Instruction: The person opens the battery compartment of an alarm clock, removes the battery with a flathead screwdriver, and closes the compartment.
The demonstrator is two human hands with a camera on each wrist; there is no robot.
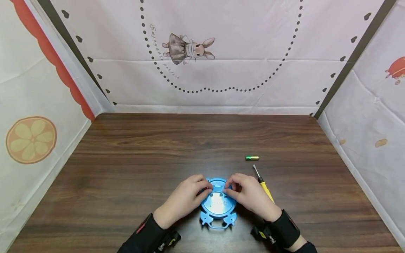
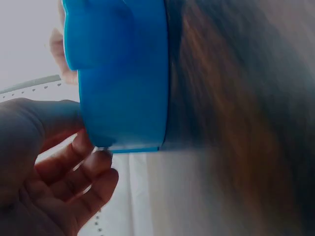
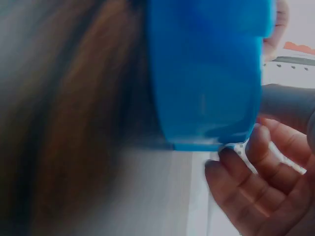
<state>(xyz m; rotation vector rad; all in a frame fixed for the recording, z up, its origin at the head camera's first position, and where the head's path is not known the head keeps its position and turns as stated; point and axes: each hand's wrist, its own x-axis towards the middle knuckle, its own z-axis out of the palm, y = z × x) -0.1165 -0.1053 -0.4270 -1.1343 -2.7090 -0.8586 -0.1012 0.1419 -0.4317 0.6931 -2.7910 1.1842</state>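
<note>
A round blue plastic device lies on the table, with two shaped lugs and a curved bar at its near end. Small dark round spots show on its upper face. My left hand grips its far left edge, thumb on top and fingers curled at the rim. Opposite, my right hand holds the far right edge with thumb and bent fingers. Both wrist views show the blue side wall close up, fingertips at its far end. What lies under the fingertips is hidden.
Beyond the right hand lies a green and gold battery. A screwdriver with a yellow handle lies beside that hand, partly hidden by it. White printed cloth walls the wooden table at the back and sides.
</note>
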